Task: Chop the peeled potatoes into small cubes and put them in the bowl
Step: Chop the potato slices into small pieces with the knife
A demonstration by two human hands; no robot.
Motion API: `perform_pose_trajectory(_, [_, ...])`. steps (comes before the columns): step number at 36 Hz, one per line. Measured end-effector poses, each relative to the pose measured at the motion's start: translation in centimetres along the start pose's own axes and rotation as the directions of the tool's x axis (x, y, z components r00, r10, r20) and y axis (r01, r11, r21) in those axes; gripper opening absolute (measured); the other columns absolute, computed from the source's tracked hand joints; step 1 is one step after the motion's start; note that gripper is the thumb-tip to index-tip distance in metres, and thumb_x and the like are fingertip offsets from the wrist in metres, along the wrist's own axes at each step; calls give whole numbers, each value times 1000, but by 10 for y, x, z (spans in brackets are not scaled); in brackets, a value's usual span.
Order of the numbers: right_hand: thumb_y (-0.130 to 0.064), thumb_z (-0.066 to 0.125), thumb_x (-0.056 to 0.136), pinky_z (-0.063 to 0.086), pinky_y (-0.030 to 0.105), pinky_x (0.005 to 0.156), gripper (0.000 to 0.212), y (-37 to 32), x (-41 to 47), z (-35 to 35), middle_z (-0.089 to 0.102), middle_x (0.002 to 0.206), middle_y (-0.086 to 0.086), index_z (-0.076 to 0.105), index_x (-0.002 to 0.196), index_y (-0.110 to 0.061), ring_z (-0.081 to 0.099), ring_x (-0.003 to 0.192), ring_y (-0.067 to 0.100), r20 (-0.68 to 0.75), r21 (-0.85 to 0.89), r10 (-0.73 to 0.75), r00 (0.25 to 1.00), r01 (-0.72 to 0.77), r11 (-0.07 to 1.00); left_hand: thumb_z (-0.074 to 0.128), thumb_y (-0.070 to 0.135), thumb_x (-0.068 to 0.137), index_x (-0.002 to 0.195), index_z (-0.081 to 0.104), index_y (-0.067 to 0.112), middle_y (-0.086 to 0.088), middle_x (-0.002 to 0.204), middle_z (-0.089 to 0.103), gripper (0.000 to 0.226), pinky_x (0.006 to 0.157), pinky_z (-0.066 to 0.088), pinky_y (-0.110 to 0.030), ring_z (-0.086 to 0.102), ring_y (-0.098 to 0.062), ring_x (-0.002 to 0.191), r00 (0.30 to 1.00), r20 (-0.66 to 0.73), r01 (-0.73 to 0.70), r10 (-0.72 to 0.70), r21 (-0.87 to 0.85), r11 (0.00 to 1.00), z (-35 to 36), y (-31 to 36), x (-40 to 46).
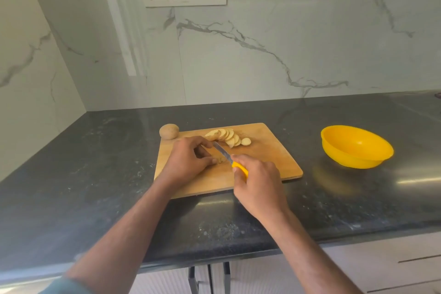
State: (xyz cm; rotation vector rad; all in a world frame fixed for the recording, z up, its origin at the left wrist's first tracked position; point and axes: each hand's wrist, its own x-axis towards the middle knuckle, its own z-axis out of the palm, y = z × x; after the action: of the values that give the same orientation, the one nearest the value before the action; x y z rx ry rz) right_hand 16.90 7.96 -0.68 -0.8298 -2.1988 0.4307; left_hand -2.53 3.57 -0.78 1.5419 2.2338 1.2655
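wooden cutting board (269, 150): pale, rectangular, rounded corners, flat on dark speckled stone counter (95, 174). potato slices (229, 137): thin pale rounds, fanned in an overlapping row at the board's far edge. whole potato (169, 131): matte, rounded, at the board's far left corner. bowl (356, 147): glossy yellow plastic, round, well apart to the right, no cubes visible inside. knife (223, 153): steel blade, yellow handle. left hand (188, 162): fingers curled, pinching a small potato piece (220, 159) against the board. right hand (259, 186): wrapped around the knife handle, blade angled toward the left fingertips.
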Motion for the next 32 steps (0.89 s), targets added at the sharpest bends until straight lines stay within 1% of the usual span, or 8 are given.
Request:
perform_pose_trajectory(4, [-16,62,91,58,38,76,31,-1,-3,2,77,98,0,71,121,-20,70,85,24,34,-51,-40,999,42,998,91,12,74,98,70,20,7,72,75,33,71,58,-20,71,-2,71,1000,-18,14,-15,-33,999,-1,1,-2])
perform_pose_trajectory(10, [-17,61,92,58,40,82,34,-3,-2,4,77,105,1,69,125,-19,71,91,24,66,-80,-71,995,76,994,90,12,75,98,72,16,5,72,76,29,72,56,-17,72,-1,71,998,-42,43,-45,-53,998,-3,5,-4])
perform_pose_trajectory(14, [-17,61,92,59,40,80,35,-3,-2,6,77,103,1,68,126,-20,71,88,24,79,-89,-75,994,82,993,89,12,76,97,72,15,4,73,76,27,79,61,-33,73,-4,71,997,-45,58,-61,-57,997,-3,4,-5])
perform_pose_trajectory(19, [-18,62,94,59,39,80,34,-3,-1,7,76,103,1,68,127,-21,71,86,23,81,-91,-79,994,87,992,90,13,76,95,72,17,3,72,75,26,80,62,-41,73,-6,71,997,-47,61,-63,-48,997,-3,5,-4])
perform_pose_trajectory(25, [-22,60,96,58,33,77,35,-3,0,8,76,102,0,65,130,-24,70,85,21,109,-123,-70,992,83,989,91,14,74,91,69,22,4,71,75,29,81,60,-41,73,-7,72,996,-57,69,-71,-45,997,-2,5,-4])
perform_pose_trajectory(27, [-22,59,97,55,32,79,36,-4,-1,7,75,103,-1,64,132,-24,70,86,20,123,-142,-73,990,91,986,91,13,74,92,69,21,4,70,75,29,80,61,-42,72,-6,70,996,-55,62,-65,-49,997,-3,5,-4])
perform_pose_trajectory(30, [-22,58,98,50,24,77,36,-6,0,6,75,106,-2,62,134,-23,69,90,18,147,-160,-78,986,101,982,91,11,74,95,70,18,4,68,75,31,80,60,-40,72,-5,69,997,-47,54,-56,-51,997,-3,5,-4])
perform_pose_trajectory(32, [-22,58,98,50,24,79,36,-7,1,7,74,107,-2,61,134,-24,68,92,18,161,-164,-74,984,101,981,91,10,74,96,70,15,3,68,75,31,79,60,-37,72,-3,69,998,-42,50,-53,-52,997,-3,5,-4])
